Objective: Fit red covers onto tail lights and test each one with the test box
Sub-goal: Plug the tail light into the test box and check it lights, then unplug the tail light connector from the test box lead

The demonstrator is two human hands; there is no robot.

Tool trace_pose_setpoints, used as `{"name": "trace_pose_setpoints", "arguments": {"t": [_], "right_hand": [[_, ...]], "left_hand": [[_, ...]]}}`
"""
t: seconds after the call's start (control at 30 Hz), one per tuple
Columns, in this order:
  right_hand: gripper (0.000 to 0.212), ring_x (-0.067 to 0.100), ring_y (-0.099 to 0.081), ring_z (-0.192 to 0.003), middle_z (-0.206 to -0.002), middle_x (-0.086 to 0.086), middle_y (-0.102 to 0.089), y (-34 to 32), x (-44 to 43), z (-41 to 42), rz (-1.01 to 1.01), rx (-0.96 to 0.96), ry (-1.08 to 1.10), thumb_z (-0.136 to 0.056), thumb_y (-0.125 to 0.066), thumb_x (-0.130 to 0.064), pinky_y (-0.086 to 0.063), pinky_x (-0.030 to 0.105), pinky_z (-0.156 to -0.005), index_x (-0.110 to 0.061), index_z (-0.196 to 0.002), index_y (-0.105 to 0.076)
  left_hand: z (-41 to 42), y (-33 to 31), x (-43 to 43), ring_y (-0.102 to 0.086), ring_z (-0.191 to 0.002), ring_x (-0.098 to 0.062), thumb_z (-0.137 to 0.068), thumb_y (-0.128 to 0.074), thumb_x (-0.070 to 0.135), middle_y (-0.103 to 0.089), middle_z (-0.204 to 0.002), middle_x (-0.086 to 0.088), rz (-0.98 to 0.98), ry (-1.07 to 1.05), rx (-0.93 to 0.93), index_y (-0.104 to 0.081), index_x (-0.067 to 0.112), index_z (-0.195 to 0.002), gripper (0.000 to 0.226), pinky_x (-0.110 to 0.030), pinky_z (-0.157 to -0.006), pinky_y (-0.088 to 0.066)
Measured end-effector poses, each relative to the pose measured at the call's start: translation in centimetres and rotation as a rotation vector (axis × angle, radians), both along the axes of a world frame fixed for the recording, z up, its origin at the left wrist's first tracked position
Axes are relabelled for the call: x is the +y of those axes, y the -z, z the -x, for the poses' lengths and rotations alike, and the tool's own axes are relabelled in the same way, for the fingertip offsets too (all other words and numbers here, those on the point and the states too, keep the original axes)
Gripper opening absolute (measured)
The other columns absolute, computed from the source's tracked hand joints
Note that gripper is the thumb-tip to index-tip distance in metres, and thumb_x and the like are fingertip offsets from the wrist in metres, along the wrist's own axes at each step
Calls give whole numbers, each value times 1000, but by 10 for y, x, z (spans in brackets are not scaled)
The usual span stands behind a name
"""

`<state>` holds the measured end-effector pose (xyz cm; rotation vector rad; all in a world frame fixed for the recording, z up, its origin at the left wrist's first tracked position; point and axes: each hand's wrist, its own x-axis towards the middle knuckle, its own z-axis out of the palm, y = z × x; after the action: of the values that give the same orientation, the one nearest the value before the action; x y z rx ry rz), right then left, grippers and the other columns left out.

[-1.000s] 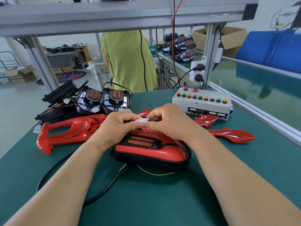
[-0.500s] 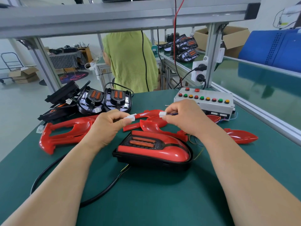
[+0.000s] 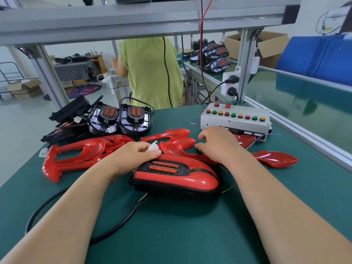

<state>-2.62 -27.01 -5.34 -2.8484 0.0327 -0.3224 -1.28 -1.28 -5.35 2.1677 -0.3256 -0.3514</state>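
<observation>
Tail light (image 3: 167, 189), red cover (image 3: 192, 178) fitted, is laid nearest on the mat (image 3: 171, 237): judged light, rigid, glossy; best gripped at black base sides. White connector (image 3: 153, 147) is pinched by left hand (image 3: 133, 158); right hand (image 3: 217, 145) hangs relaxed, empty, before test box (image 3: 235, 121)

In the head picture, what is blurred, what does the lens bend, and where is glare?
Head view: the wide lens bows the metal beam overhead; the white plug pinched in the left hand is smeared by motion; the light is soft, with small glints on the fitted red cover.
</observation>
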Motion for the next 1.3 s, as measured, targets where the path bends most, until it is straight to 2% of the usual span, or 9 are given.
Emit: {"name": "trace_pose_setpoints", "arguments": {"t": [0.1, 0.2, 0.4, 0.5, 0.6, 0.77, 0.97, 1.1, 1.3], "right_hand": [[35, 28, -62, -103, -112, 9, -69, -1, 1, 2, -61, -44, 2, -90, -64, -41, -52, 38, -85, -11, -107, -72], [35, 33, -62, -106, -114, 15, -69, -1, 1, 1, -101, -84, 11, -89, -63, -34, -52, 44, -90, -6, -107, -71], [26, 19, -56, -116, -123, 2, -65, -4, 1, -2, -317, -265, -13, -96, -56, -24, -40, 29, -95, -17, -116, -71], [24, 7, -53, -88, -93, -5, -63, -8, 3, 1, -482, -395, -14, -99, -47, -22, -35, 26, -79, -17, -92, -70], [50, 15, -51, -74, -79, 13, -58, -12, 7, 3, -804, -449, -7, -97, -38, -44, -43, 39, -74, 0, -84, -55], [61, 12, -63, -110, -117, 0, -63, -14, 28, 6, -1387, -53, -196, -76, -55, -81, -50, 36, -100, -26, -102, -56], [55, 6, -69, -84, -97, -4, -74, -5, 71, 10, -1606, 310, -389, -65, -62, -65, -54, 24, -78, -24, -101, -66], [79, 19, -64, -107, -123, 3, -70, -4, 72, 16, -1688, 407, -377, -68, -59, -66, -47, 43, -102, -17, -130, -62], [72, 22, -65, -101, -122, 9, -65, -8, 65, 19, -1903, 406, -443, -75, -57, -63, -56, 45, -92, -16, -131, -58]], "left_hand": [[2, -4, 0, -63, -74, -22, -82, -73, 53, -71, -80, -8, -18, 8, 66, -72, 7, -80, 46, -41, -84, -51], [7, -9, -3, -59, -80, -27, -90, -69, 43, -69, -97, -30, 0, -8, 79, -65, -8, -98, 52, -58, -95, -49], [15, -24, -1, -67, -105, -42, -91, -63, 24, -70, -110, -26, 317, -4, 115, -64, -5, -111, 36, -53, -94, -55], [10, -29, 5, -71, -91, -37, -94, -60, 19, -69, -108, -30, 481, -163, 44, -60, -8, -111, 32, -45, -78, -61], [2, -30, 9, -72, -86, -30, -101, -51, 17, -72, -103, -23, 739, -339, -6, -61, -2, -107, 22, -43, -69, -62], [-2, -33, 6, -74, -92, -25, -106, -43, 18, -73, -108, -14, 1083, -462, -46, -57, 2, -115, 23, -44, -69, -62], [6, -30, -17, -60, -121, -39, -106, -43, 17, -60, -131, -26, 1060, -462, -126, -39, -12, -138, 43, -56, -96, -52], [11, -26, -32, -56, -125, -41, -107, -39, 16, -56, -133, -31, 1053, -389, -152, -38, -14, -136, 42, -56, -105, -46], [19, -27, -42, -56, -128, -33, -111, -17, 29, -60, -134, -22, 1047, -122, -100, -46, -4, -139, 52, -41, -105, -47]]}}
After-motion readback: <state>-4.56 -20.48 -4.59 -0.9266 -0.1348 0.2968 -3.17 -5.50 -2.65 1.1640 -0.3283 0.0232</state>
